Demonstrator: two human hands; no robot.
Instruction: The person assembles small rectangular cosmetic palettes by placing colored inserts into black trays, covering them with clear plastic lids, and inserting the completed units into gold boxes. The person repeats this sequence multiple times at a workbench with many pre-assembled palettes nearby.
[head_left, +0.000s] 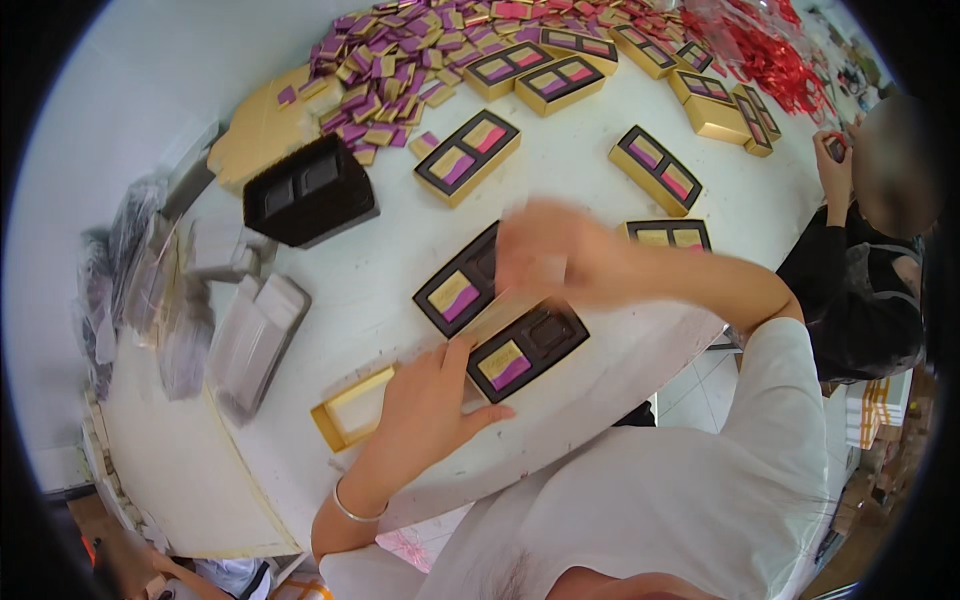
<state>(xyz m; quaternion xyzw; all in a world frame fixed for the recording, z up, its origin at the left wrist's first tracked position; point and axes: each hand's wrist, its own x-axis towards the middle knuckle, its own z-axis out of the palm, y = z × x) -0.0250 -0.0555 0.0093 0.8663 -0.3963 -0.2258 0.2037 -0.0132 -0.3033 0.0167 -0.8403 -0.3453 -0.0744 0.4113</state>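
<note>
Head view: the lower black tray (552,332) is lying mid-frame, its long axis running from lower left to upper right; a wrapped piece (503,365) is filling its left compartment. Left hand (425,400) is the nearer, reaching to the tray's left end, fingers together, thumb splayed; no grip is showing. Right hand (550,255) is blurring, state untellable, and hiding the right end of the parallel upper black tray (484,262); both are crowding the upper side. A gold box (357,410) is lying just left of the left hand.
</note>
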